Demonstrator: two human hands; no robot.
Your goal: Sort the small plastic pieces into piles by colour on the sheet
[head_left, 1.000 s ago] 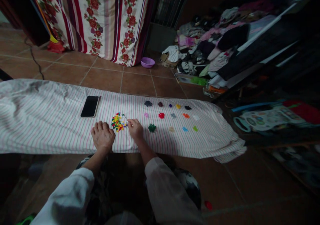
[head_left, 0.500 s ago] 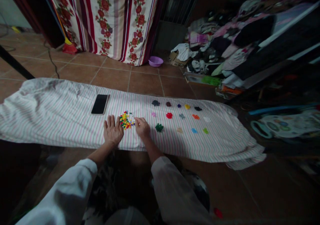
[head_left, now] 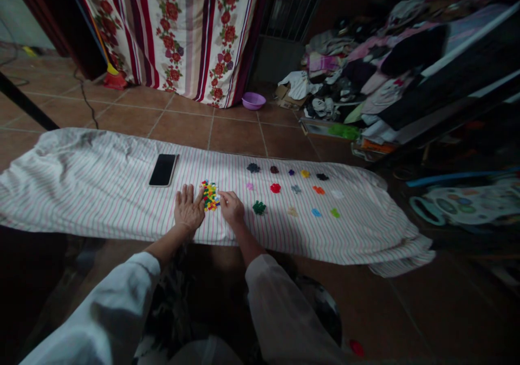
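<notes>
A mixed pile of tiny coloured pieces (head_left: 210, 196), mostly yellow, red, green and white, lies on the striped cloth (head_left: 134, 208) between my hands. My left hand (head_left: 189, 208) rests flat with its fingers stretched, its thumb side against the pile's left edge. On the pile's right edge, my right hand (head_left: 232, 207) is closed with thumb and index finger together; whatever it may hold is too small to make out. Single-colour heaps lie to the right, among them a dark green heap (head_left: 259, 208), a red heap (head_left: 275, 188) and a pink heap (head_left: 249, 187).
A phone (head_left: 163, 170) lies left of the pile on the cloth. More small heaps, such as orange (head_left: 319, 190) and light blue (head_left: 316, 212), sit farther right. Beyond are a purple basin (head_left: 253, 100), a floral curtain (head_left: 190, 34) and piled clothes (head_left: 365, 67).
My left hand has slid slightly right, and the mixed pile is now narrower, pressed closer to my right hand. My right hand has stayed almost in place.
</notes>
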